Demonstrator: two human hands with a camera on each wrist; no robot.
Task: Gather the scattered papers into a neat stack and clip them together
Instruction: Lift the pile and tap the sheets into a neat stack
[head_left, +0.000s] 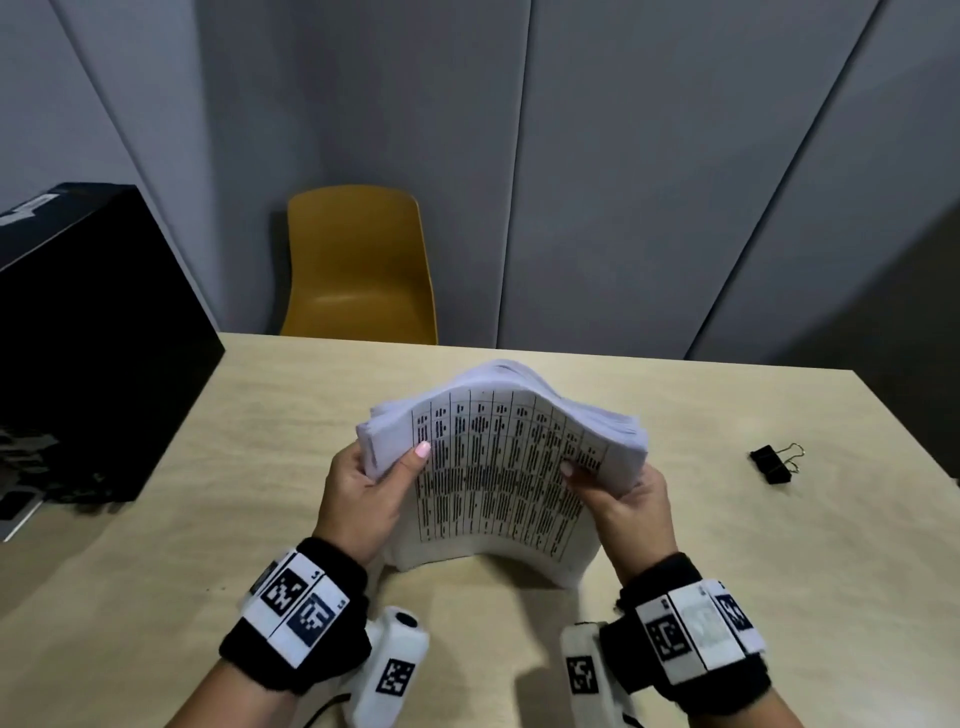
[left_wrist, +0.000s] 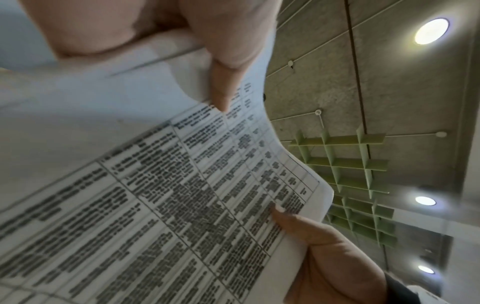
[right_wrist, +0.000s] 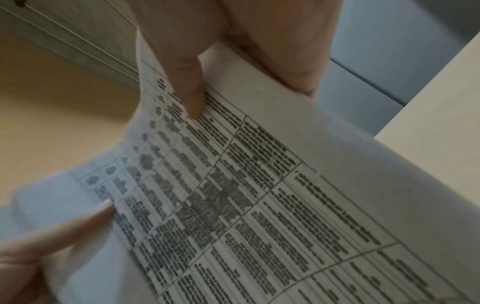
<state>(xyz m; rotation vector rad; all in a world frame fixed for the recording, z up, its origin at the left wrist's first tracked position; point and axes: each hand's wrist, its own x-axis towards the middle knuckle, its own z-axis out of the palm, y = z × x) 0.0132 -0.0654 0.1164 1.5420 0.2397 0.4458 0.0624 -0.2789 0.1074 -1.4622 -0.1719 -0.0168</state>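
Both hands clamped the stack of papers (head_left: 498, 467): the left hand (head_left: 363, 499) pinched its left edge, the right hand (head_left: 623, 499) its right edge, thumbs on the printed face. It stood at the frame's centre, bottom edge on the table (head_left: 727, 545), bowed, long axis running left to right. Floppy and likely slippery, it seemed best gripped by the side edges. A binder clip (head_left: 775, 464) lay at right.

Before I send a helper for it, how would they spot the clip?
On the light wooden table, look to the right of the paper stack. The binder clip lies alone there: small, black, with wire handles.
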